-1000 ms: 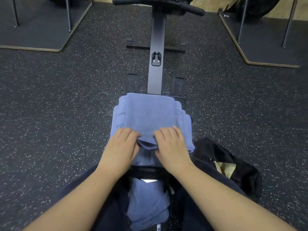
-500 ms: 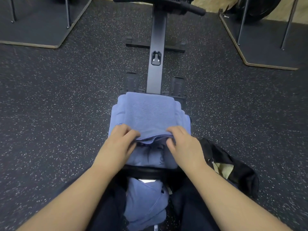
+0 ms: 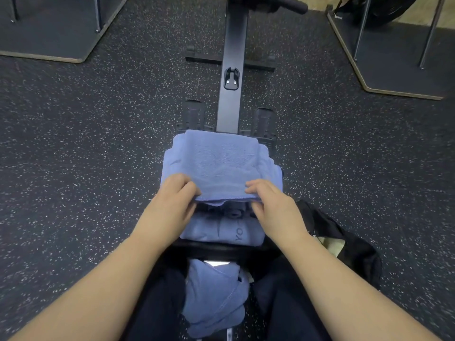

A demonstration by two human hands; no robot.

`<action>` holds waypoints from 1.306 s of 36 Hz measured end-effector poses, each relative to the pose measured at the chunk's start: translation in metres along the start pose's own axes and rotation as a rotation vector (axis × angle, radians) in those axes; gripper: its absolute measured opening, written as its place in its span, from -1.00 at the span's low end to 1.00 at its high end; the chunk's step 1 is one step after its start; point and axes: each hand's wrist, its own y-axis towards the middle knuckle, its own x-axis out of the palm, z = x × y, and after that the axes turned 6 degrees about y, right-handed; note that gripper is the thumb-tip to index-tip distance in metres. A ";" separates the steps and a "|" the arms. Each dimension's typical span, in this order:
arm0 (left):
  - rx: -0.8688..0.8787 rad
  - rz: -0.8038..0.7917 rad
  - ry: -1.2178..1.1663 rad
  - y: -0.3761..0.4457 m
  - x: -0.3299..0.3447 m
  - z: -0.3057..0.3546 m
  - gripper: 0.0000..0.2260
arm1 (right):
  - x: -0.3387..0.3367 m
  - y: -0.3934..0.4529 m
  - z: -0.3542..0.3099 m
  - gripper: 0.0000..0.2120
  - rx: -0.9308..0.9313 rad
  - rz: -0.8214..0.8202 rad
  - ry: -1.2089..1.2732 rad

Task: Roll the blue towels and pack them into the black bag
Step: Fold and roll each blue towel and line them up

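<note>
Blue towel (image 3: 219,163) is lying atop the towel stack (image 3: 221,230) on the rowing machine seat (image 3: 221,249); left hand (image 3: 170,205) and right hand (image 3: 273,207) are pinching its near edge beside the black bag (image 3: 349,247).

The top towel (image 3: 221,166) hides the left hand's fingers (image 3: 182,185) beneath its edge.

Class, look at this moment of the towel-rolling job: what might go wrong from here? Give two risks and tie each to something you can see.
1. The left hand and right hand pinch only the near edge of the top blue towel; its far part lies loose, so the roll may start crooked.
2. The towel stack sits on a narrow black seat, so a tug might slide towels onto the speckled floor.
</note>
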 end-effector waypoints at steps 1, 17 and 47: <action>-0.005 -0.035 -0.010 0.000 0.001 0.000 -0.85 | -0.001 -0.001 0.000 -0.74 0.014 -0.016 0.003; 0.107 0.044 -0.132 0.016 -0.003 0.004 -0.71 | 0.002 0.012 -0.004 -0.83 -0.048 0.080 0.122; -0.335 -0.001 0.184 0.014 0.006 -0.002 -0.81 | 0.021 0.014 0.019 -0.73 -0.026 0.101 -0.416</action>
